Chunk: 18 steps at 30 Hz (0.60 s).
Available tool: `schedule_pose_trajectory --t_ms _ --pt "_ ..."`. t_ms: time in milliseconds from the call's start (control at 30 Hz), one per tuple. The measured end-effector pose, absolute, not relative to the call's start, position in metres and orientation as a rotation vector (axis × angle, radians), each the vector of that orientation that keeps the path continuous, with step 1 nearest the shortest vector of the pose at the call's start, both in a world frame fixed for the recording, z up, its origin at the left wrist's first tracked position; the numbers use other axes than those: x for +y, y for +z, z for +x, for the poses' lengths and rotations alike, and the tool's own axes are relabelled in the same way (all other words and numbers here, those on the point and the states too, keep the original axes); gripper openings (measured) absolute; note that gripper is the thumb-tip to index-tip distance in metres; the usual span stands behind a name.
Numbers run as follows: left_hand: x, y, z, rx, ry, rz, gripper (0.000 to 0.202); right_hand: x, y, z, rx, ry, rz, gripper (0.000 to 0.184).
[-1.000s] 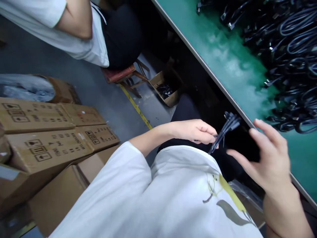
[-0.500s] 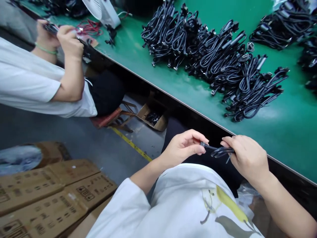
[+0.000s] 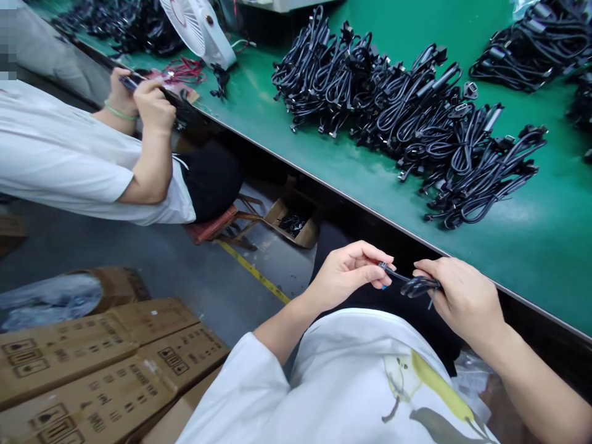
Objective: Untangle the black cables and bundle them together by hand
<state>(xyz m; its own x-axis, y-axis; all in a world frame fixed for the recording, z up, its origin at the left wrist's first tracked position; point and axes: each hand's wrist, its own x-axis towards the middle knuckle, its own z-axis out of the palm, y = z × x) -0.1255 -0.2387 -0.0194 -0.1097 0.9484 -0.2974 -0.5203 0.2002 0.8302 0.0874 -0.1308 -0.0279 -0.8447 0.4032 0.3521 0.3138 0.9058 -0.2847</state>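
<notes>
In front of my lap, below the edge of the green table [image 3: 324, 157], I hold a small coiled black cable [image 3: 409, 285] between both hands. My left hand [image 3: 346, 271] pinches the cable's plug end with thumb and fingertips. My right hand [image 3: 462, 296] has its fingers closed round the bundled loops. A long heap of similar black cable bundles [image 3: 407, 105] lies on the table just beyond my hands.
A second cable heap [image 3: 536, 40] lies at the table's far right. A white fan [image 3: 197, 28] stands at the back. A co-worker in a white shirt [image 3: 83, 160] sits at my left, handling something. Cardboard boxes [image 3: 102, 370] sit on the floor, and a small open carton [image 3: 291, 219] under the table.
A second ago my view pointed at the floor and my right hand was open beside the cable. My view has swung up to the table, and both hands now grip the cable.
</notes>
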Motion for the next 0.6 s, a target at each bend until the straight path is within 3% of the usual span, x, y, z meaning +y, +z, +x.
schedule_pose_trajectory --t_ms 600 --pt "-0.2368 -0.0232 -0.1264 1.048 1.41 0.608 0.019 -0.1284 -0.034 0.0829 -2.67 0.33 -0.548 0.012"
